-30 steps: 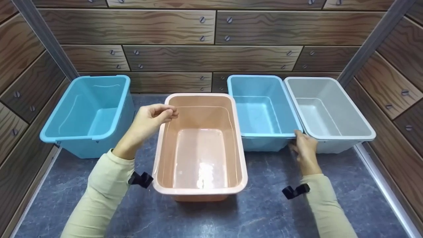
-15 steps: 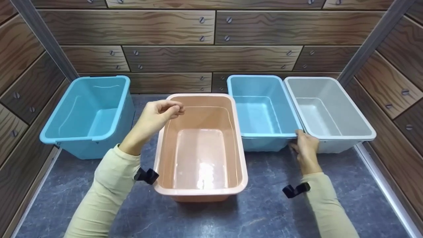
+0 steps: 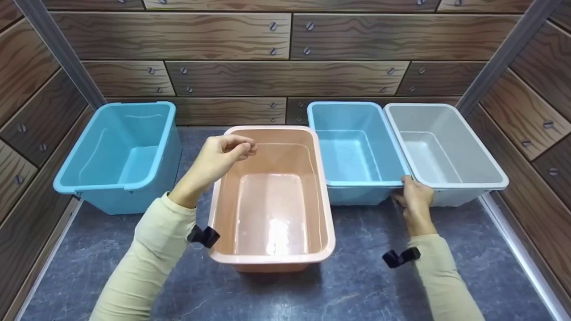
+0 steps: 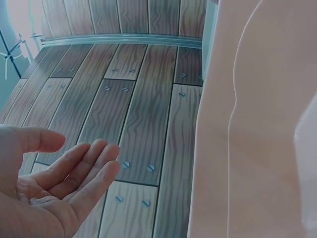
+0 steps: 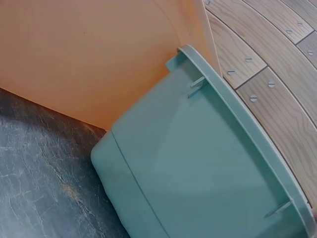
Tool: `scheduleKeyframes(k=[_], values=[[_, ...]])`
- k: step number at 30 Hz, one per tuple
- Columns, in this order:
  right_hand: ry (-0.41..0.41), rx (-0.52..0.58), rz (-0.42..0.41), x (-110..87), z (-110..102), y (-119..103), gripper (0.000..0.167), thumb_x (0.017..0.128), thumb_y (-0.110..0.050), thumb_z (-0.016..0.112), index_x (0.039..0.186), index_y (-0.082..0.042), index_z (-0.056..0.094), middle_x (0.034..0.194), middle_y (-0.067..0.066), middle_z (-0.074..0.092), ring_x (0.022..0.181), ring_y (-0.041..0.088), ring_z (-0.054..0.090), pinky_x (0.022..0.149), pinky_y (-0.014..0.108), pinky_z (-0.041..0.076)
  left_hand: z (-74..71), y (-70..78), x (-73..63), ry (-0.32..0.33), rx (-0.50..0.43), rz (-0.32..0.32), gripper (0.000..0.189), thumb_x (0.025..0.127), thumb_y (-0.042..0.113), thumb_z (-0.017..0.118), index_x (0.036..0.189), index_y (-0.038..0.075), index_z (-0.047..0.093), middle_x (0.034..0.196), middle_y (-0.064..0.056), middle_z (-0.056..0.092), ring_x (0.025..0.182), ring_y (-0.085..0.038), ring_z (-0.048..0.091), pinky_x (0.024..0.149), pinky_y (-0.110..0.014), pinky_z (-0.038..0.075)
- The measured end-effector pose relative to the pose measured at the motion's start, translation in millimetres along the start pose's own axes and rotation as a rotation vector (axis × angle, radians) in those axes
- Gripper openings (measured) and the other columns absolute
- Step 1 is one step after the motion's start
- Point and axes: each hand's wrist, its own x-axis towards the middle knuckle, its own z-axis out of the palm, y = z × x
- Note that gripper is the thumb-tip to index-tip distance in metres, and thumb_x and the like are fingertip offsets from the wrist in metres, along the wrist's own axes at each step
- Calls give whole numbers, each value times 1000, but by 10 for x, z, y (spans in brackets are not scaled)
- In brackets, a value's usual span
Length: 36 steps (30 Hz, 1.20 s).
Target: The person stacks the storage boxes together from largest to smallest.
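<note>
Over the far left part of the peach-coloured tub (image 3: 271, 257), my left hand (image 3: 216, 158) hovers with loosely bent fingers and nothing in them. The left wrist view shows its palm turned up and bare, the thumb apart from the fingers (image 4: 94, 168). My right hand (image 3: 415, 198) grips the near right corner of the right-hand blue tub (image 3: 363, 183), thumb side at the rim. That corner lies close against the grey tub (image 3: 464, 185). From the right wrist, the blue tub's outer wall (image 5: 198, 163) fills much of the view; the hand is almost wholly outside it.
Another blue tub (image 3: 105, 187) stands apart at the left. The peach tub is nearest, between it and the right-hand pair. All stand on a dark marbled surface (image 3: 357, 285), enclosed by wood-patterned walls (image 3: 285, 79) with a metal strip (image 3: 522, 258) along the right edge.
My left hand has drifted right and slightly upward, farther over the peach tub. My right hand has shifted slightly to the right, still at the blue tub's corner.
</note>
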Motion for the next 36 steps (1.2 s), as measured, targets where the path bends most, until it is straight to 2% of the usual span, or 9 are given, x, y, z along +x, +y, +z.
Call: scheduleKeyframes(k=[4, 7, 9, 14, 16, 20, 25, 30, 36], values=[[-37, -28, -17, -18, -13, -13, 23, 94, -18, 48, 102, 1, 56, 150, 20, 32, 70, 3, 65, 78, 19, 59, 49, 17, 40, -11, 23, 3, 28, 99, 6, 49, 117, -11, 61, 117, -28, 66, 109, -30, 67, 95, -27, 56], [-54, -29, -20, -21, 0, -20, 18, 94, -18, 48, 95, 0, 54, 141, 14, 38, 91, 9, 63, 90, 25, 57, 85, 22, 72, -14, 33, 1, 29, 99, 7, 49, 117, -11, 61, 117, -28, 66, 110, -31, 67, 96, -29, 56], [-54, -21, -25, -17, 20, -24, 20, 94, -17, 48, 98, 2, 54, 136, 12, 40, 96, 12, 61, 93, 27, 56, 103, 17, 94, -15, 38, -10, 28, 99, 7, 49, 117, -10, 62, 117, -27, 67, 109, -31, 67, 96, -30, 56], [-56, -27, -21, -1, 20, -22, 50, 94, -16, 45, 134, 13, 42, 143, 23, 38, 69, 3, 62, 84, 25, 58, 159, -8, 147, -19, 62, -17, 28, 98, 7, 50, 115, -10, 63, 114, -27, 68, 106, -30, 68, 94, -30, 57], [-49, -22, -14, 6, 17, -21, 55, 93, -16, 44, 138, 14, 37, 145, 25, 37, 59, 1, 61, 76, 22, 60, 185, -10, 167, -22, 62, -13, 28, 98, 6, 50, 114, -12, 63, 113, -28, 68, 104, -31, 69, 93, -30, 57], [-18, -5, 0, 24, 19, -17, 49, 92, -15, 45, 132, 12, 42, 140, 26, 40, 51, 2, 61, 60, 21, 58, 227, -4, 188, -28, 52, -19, 27, 97, 5, 50, 113, -12, 64, 111, -29, 68, 101, -29, 70, 93, -31, 57], [-4, 2, 0, 19, 4, -23, 53, 92, -15, 45, 137, 12, 40, 145, 29, 37, 47, 2, 61, 59, 20, 58, 282, -1, 218, -34, 71, -6, 26, 96, 5, 51, 111, -11, 66, 110, -29, 69, 99, -29, 71, 93, -36, 57], [24, -16, -31, -4, -23, -6, 54, 92, -17, 46, 138, 12, 42, 142, 33, 43, 44, 1, 60, 55, 18, 56, 323, 33, 221, -49, 95, 10, 25, 95, 4, 52, 110, -10, 66, 109, -27, 70, 100, -33, 70, 91, -32, 58], [54, -19, -72, -19, -35, 20, 38, 93, -17, 47, 120, 9, 53, 136, 33, 47, 43, 0, 60, 53, 17, 55, 335, 39, 232, -59, 91, 21, 26, 96, 5, 51, 110, -10, 66, 109, -27, 70, 101, -34, 70, 90, -31, 58]])
